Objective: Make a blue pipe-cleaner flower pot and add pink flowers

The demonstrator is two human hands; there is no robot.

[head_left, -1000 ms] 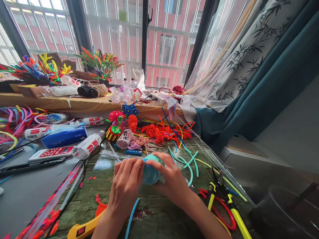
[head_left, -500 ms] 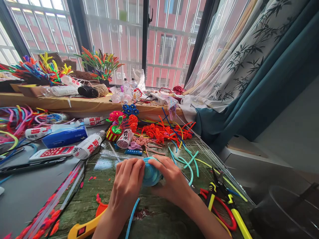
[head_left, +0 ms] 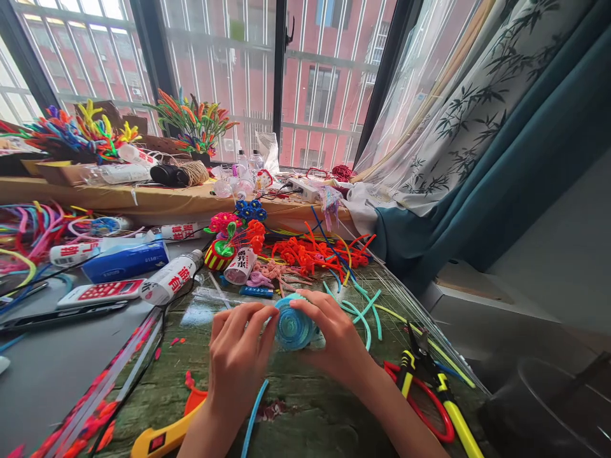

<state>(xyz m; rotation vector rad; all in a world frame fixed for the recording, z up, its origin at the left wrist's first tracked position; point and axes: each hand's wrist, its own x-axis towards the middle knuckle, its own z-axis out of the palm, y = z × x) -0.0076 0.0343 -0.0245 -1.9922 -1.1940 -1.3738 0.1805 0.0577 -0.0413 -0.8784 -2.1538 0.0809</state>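
Over the middle of the table I hold a round blue pipe-cleaner coil (head_left: 292,326), its spiral face turned towards me. My right hand (head_left: 337,334) is closed round its right side, fingers over the top edge and the thumb side low behind it. At the left rim, the bent fingertips of my left hand (head_left: 241,346) pinch its edge; whether a loose strand is between them is hidden. A blue pipe cleaner (head_left: 254,416) lies below, between my forearms. Beside my left forearm is a yellow-handled tool (head_left: 165,437), partly covered by the arm.
Yellow-and-black pliers (head_left: 432,381) and red-handled scissors (head_left: 442,416) lie right of my right arm. Turquoise pipe cleaners (head_left: 365,312) and a red pipe-cleaner heap (head_left: 305,254) are behind. A labelled bottle (head_left: 172,278), a blue tissue pack (head_left: 125,261) and a calculator (head_left: 102,292) lie left.
The coil has tilted so that its spiral face shows more fully. My left hand has shifted slightly left and down, uncovering more of the rim; my right hand has turned with the coil.
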